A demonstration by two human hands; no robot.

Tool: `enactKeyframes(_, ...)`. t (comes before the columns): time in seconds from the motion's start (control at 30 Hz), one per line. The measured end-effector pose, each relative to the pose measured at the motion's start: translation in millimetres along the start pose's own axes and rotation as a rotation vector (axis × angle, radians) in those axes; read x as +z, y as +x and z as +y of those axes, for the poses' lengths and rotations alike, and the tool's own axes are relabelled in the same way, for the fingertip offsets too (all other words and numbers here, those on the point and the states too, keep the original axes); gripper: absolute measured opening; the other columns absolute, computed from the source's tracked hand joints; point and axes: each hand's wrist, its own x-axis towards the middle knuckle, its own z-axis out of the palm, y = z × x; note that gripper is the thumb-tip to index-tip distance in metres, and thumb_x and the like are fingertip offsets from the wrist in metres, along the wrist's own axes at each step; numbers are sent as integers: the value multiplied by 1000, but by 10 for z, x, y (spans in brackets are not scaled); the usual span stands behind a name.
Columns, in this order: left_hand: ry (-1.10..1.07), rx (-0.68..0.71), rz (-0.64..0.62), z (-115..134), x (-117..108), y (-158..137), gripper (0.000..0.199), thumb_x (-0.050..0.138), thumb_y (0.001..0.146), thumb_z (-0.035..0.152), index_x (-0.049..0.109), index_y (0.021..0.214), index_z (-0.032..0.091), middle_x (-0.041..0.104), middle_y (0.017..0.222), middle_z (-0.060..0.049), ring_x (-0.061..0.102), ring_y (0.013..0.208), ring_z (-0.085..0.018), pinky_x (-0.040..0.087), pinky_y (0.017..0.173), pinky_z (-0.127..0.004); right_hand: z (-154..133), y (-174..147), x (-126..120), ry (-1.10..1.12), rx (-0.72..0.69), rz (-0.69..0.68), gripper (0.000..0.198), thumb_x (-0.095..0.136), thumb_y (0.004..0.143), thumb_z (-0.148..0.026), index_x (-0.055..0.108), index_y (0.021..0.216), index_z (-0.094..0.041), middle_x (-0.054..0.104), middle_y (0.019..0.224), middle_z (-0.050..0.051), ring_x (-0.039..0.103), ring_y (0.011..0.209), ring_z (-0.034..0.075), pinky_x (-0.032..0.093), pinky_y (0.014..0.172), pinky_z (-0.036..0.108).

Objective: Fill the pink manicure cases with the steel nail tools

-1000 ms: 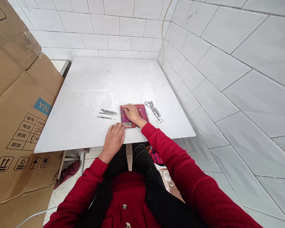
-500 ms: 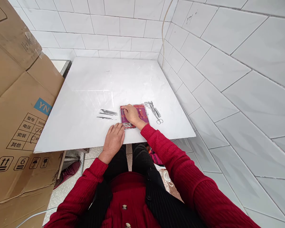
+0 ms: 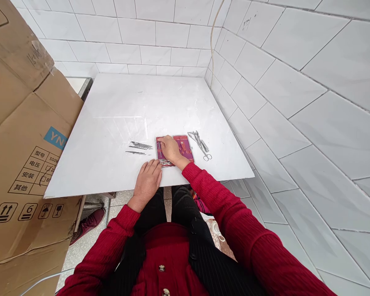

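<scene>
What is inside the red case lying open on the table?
Shiny metal pieces lie at the near left of the red case; its right half shows purple lining. The right hand covers much of the left half, so what lies beneath cannot be seen.

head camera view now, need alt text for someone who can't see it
A person's right hand reaches over an open red-and-purple case on a white table, while the left hand rests by its near left corner. Slim metal tools lie to the left of the case, scissors to the right. A cardboard box stands at far left.
</scene>
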Motion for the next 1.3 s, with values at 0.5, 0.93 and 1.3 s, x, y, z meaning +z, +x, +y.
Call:
enactKeyframes(0.5,-6,-6,-2,13,-19,4,38,41,105,20,66,132,16,66,141,-16,59,135,-31,46,116,-53,97,-78,-109,173,-112,93,36,48,98,-8,78,115,-18,72,113,9,65,105,20,51,97,33)
enactKeyframes(0.93,4,-12,-8,32,-25,-28,36,42,106,23,66,132,14,66,142,-16,59,136,-30,44,119,-52,20,-298,-110,-106,-275,-13,37,49,95,-4,83,102,-17,74,104,11,61,106,27,50,96,41)
enactKeyframes(1.3,6,-7,-10,31,-20,-44,38,42,107,23,64,136,14,66,143,-16,59,136,-31,44,118,-52,-271,-237,-166,-178,-293,-56,31,50,99,-9,80,105,-16,73,112,13,60,108,28,44,96,40)
